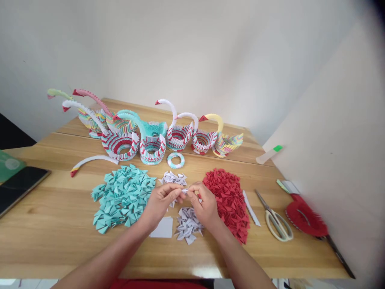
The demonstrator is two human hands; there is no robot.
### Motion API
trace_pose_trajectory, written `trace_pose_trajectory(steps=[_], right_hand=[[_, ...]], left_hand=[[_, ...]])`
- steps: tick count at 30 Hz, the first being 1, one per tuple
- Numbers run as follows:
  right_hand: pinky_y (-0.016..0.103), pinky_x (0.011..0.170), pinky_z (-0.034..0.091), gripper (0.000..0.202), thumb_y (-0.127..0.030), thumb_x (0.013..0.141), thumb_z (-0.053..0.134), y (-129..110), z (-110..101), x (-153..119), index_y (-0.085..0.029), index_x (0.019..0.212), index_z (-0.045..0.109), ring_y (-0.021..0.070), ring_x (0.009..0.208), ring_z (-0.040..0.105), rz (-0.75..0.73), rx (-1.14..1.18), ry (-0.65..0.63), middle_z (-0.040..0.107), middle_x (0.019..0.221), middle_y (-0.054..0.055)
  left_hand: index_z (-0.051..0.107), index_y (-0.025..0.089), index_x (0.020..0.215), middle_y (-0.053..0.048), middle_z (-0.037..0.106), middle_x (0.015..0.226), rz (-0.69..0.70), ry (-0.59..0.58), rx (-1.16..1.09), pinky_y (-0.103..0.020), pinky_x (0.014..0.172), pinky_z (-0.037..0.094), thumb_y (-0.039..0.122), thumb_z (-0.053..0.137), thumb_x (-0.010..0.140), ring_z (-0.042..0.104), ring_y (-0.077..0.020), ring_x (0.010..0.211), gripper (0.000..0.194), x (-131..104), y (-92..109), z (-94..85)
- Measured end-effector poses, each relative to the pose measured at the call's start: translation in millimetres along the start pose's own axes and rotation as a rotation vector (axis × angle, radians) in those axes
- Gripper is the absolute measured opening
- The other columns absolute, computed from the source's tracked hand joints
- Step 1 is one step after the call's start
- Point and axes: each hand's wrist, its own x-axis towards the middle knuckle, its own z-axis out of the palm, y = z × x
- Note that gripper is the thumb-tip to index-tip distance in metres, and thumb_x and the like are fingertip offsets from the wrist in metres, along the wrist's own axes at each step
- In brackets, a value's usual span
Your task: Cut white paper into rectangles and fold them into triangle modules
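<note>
Between my fingertips is a small white folded paper piece (185, 191). My left hand (164, 202) pinches it from the left and my right hand (204, 204) from the right; its exact shape is partly covered by the fingers. Under and around my hands lie white folded paper pieces, one pile (172, 178) behind them and another pile (189, 226) in front. To the left spreads a heap of turquoise folded pieces (123, 196). A heap of red folded pieces (227, 200) lies right of my right hand. A stack of white paper (162, 227) rests below my left wrist.
Several finished paper swans (153, 150) stand in rows behind the piles, near a paper ring (176, 160) and a loose swan neck (93, 159). Scissors (275, 220), a white strip (251, 208) and a red fan-shaped object (305, 216) lie right; a phone (22, 186) lies left.
</note>
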Motion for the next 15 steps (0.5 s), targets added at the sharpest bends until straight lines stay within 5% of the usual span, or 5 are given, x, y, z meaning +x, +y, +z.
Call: trace_pose_trajectory(steps=[15], right_hand=[[0.028,0.060,0.045,0.013,-0.021,0.092,0.050,-0.2,1.4,-1.4,-0.021,0.083,0.059,0.0160,0.064,0.059,-0.087,-0.108,0.003,0.063,0.070,0.001]], left_hand=[[0.067,0.014,0.067,-0.003,0.066,0.065,-0.013,0.013,0.043,-0.026,0.066,0.045,0.037,0.070,0.077,0.057,-0.0155,0.065,0.025,0.4,1.0,2.9]])
